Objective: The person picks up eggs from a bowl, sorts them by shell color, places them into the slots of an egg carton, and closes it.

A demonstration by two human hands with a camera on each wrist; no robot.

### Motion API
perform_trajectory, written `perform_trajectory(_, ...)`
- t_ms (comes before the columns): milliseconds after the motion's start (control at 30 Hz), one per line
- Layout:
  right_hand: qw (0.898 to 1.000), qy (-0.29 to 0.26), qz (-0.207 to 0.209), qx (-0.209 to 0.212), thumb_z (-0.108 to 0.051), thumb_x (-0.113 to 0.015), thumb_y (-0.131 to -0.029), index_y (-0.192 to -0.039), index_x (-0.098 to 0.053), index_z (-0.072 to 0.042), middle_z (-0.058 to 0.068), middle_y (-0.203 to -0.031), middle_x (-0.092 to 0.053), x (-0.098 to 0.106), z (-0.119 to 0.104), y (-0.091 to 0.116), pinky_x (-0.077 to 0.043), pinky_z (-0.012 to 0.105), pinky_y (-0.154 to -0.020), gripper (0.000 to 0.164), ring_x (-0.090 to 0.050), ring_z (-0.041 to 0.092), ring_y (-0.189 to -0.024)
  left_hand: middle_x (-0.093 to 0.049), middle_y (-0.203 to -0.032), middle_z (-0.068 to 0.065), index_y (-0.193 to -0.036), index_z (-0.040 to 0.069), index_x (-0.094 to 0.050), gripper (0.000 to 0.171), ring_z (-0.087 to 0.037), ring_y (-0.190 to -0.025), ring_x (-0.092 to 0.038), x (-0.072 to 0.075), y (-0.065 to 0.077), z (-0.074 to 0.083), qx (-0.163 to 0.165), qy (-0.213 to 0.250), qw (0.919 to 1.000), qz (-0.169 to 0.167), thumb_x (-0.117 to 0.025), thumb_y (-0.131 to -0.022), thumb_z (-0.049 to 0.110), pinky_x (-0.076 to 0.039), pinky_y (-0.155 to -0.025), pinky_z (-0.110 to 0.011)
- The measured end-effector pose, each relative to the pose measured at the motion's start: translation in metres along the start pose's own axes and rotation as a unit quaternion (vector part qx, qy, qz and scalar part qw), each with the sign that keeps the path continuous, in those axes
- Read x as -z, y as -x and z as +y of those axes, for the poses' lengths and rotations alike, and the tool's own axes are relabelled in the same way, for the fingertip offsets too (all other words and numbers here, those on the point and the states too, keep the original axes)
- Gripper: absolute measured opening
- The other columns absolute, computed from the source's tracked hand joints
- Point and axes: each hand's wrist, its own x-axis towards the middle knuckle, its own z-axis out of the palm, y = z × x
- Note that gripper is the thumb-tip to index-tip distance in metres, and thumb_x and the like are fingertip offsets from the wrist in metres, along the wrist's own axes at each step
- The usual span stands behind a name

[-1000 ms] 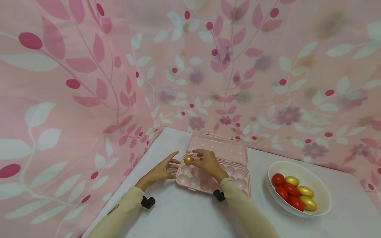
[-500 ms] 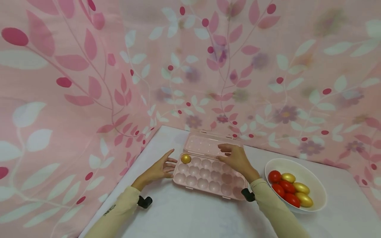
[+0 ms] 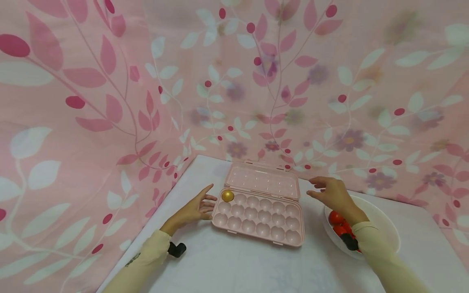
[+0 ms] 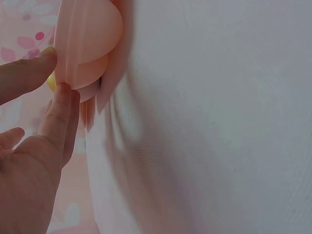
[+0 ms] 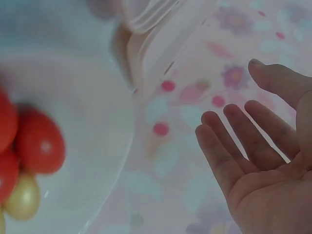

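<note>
A pink egg carton (image 3: 250,213) lies with its lid (image 3: 262,179) folded back on the table. One gold egg (image 3: 227,195) sits in the far-left cup; the other cups hold nothing. My left hand (image 3: 193,208) touches the carton's left edge, its fingertips on the rim in the left wrist view. Over the far side of a white bowl (image 3: 389,219) is my right hand (image 3: 335,197), fingers extended and holding nothing. Red eggs (image 3: 336,217) show in the bowl; in the right wrist view a gold egg (image 5: 23,197) lies beside a red egg (image 5: 40,142). The right forearm hides part of the bowl.
A white cloth covers the table (image 3: 234,268). Pink leaf-patterned fabric (image 3: 271,101) hangs behind it and along the left side. A small black device (image 3: 177,249) is strapped at the left wrist, and another at the right.
My right hand has let go of the gold egg in the far-left cup and moved right, away from the carton to above the bowl. The left hand keeps its place at the carton's edge.
</note>
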Motion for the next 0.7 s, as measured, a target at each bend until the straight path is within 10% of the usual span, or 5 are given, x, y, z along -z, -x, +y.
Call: perform_trajectory(700, 0.974, 0.084, -0.184, -0.1, -0.012, -0.08, -0.072, -0.102, -0.067, 0.01, 0.024, -0.097, -0.068, 0.055, 0.08, 0.03, -0.056, 0.051, -0.078, 0.039, -0.064, 0.04, -0.089, -0.025, -0.155, -0.024, -0.157, 0.022, -0.002, 0.109, -0.042, -0.133, -0.04, 0.002, 0.001, -0.009, -0.025, 0.026, 0.9991, -0.023, -0.068, -0.079, -0.015, -0.04, -0.107, -0.046)
